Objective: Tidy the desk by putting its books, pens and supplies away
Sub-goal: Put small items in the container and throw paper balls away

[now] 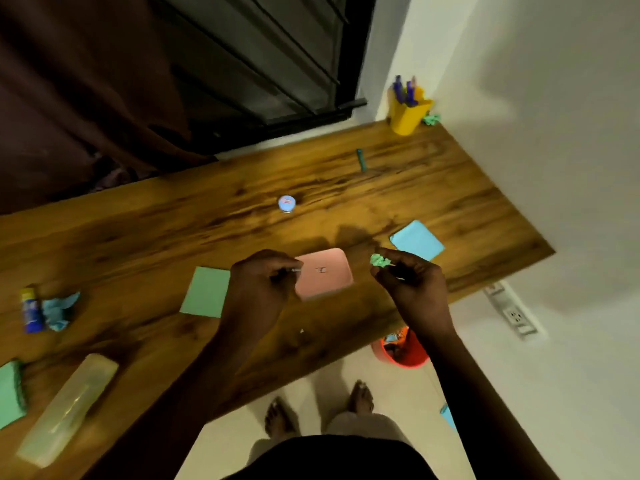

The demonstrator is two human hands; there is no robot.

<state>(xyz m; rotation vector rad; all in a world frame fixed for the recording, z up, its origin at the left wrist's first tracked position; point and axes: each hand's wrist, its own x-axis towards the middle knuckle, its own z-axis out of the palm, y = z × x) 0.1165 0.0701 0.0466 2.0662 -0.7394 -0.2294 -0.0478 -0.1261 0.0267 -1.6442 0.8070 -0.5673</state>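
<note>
Green paper wad pinched in right grip
Red bin just nearer, below it; left grip holding thin pen

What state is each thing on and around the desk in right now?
Left hand: grips a thin item, blurred.
Right hand: pinches crumpled green paper.
Pink case: closed, flat.
Yellow cup: upright, pens inside.
Glue stick: lying down.
Clear box: lying flat, lid unclear.
Red bin: upright, things inside.

Supplies, counted
Three note pads, three crumpled paper balls, one glue stick, one pencil case, one pink box, one jar, one pen cup.
</note>
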